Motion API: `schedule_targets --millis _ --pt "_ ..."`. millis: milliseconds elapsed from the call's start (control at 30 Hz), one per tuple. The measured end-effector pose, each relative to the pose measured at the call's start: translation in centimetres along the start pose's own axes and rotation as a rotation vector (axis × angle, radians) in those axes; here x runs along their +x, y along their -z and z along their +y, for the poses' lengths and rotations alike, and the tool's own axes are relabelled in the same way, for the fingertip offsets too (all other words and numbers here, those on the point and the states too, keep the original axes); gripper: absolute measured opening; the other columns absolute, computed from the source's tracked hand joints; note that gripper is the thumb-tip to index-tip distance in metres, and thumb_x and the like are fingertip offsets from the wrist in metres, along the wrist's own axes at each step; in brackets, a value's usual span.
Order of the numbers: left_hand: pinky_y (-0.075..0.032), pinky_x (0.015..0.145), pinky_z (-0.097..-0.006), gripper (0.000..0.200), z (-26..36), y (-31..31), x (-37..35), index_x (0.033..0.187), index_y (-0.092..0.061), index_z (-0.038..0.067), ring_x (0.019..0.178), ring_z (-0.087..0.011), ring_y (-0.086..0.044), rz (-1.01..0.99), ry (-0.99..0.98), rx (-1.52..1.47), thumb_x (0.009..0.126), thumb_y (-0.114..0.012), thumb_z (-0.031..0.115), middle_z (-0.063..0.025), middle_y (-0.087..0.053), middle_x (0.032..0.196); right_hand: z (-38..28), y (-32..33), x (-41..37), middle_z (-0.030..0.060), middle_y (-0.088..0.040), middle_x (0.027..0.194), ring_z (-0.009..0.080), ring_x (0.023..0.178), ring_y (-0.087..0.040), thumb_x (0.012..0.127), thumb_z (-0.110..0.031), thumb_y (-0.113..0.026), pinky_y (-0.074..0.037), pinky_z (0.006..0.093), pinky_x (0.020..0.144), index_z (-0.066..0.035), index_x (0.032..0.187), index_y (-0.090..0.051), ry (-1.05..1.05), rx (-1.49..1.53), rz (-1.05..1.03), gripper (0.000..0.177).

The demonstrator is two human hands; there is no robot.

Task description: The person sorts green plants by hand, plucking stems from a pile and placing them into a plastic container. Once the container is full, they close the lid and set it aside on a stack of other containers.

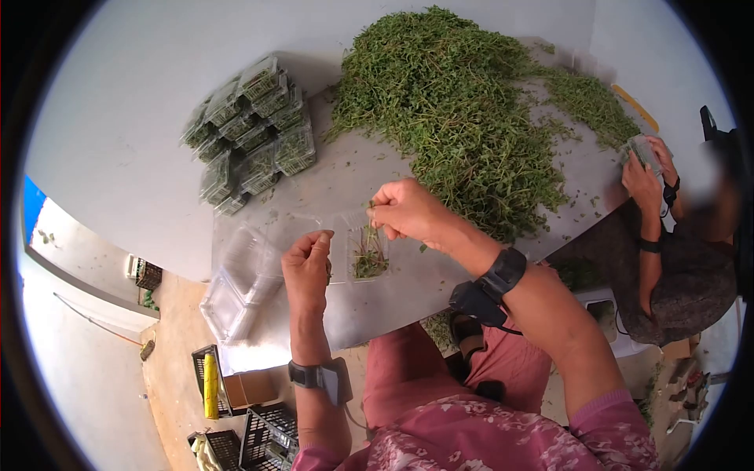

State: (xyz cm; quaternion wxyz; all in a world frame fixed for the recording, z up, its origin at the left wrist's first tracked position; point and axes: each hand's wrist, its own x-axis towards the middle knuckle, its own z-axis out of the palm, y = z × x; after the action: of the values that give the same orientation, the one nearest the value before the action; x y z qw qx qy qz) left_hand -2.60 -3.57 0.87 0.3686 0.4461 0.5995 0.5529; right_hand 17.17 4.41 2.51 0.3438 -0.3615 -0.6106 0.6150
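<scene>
My right hand (407, 210) pinches a few thin green herb sprigs (372, 228) by their upper ends. They hang over an open clear plastic box (353, 276) on the metal table, and more sprigs lie in that box. Just left of the box, my left hand (306, 265) is closed, thumb pressed to the curled fingers; what they hold, if anything, is hidden. A stack of clear plastic boxes (236, 271) without greens stands beside my left hand. Beyond my right hand rises a large heap of leafy green herbs (448, 102).
Filled clear boxes (255, 133) are stacked at the back left of the metal table (334, 188). At the right, another person's hands (648, 177) hold a clear box. Black crates (263, 436) and a yellow roll (210, 386) are below the table's front left.
</scene>
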Motion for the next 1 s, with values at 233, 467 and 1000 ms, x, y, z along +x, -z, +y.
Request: schedule_targets --millis 233,467,1000 --pt "-0.041 0.048 -0.0227 0.017 -1.3 -1.4 0.9 0.098 -0.066 -0.004 0.054 -0.0066 -0.051 0.035 -0.103 0.158 0.090 -0.063 0.010 -0.0016 -0.060 0.071 1.6 -1.7 1.2 0.0091 -0.066 0.080 0.0105 0.055 -0.060 0.090 -0.009 -0.060 -0.043 0.0235 0.046 0.004 0.091 -0.060 -0.071 -0.018 -0.014 0.014" --pt "-0.045 0.050 -0.0241 0.018 -2.2 -1.2 1.4 0.101 -0.064 -0.007 0.055 -0.0091 -0.054 0.052 -0.170 0.245 0.089 -0.060 0.006 -0.0042 -0.061 0.075 0.6 -1.5 0.6 0.0091 -0.066 0.080 0.0112 0.055 -0.061 0.090 -0.011 -0.061 -0.043 0.0218 0.046 0.004 0.092 -0.060 0.029 0.263 -0.088 0.015" --pt "-0.052 0.065 -0.0318 0.022 -1.7 -1.8 0.8 0.102 -0.067 0.000 0.069 -0.0255 -0.066 -0.051 -0.384 0.607 0.081 -0.063 0.003 -0.0162 -0.066 0.086 -0.8 3.8 0.4 0.0050 -0.065 0.071 0.0107 0.055 -0.060 0.088 -0.012 -0.062 -0.047 0.0287 0.052 0.004 0.091 -0.065 0.269 -0.393 0.320 0.017"
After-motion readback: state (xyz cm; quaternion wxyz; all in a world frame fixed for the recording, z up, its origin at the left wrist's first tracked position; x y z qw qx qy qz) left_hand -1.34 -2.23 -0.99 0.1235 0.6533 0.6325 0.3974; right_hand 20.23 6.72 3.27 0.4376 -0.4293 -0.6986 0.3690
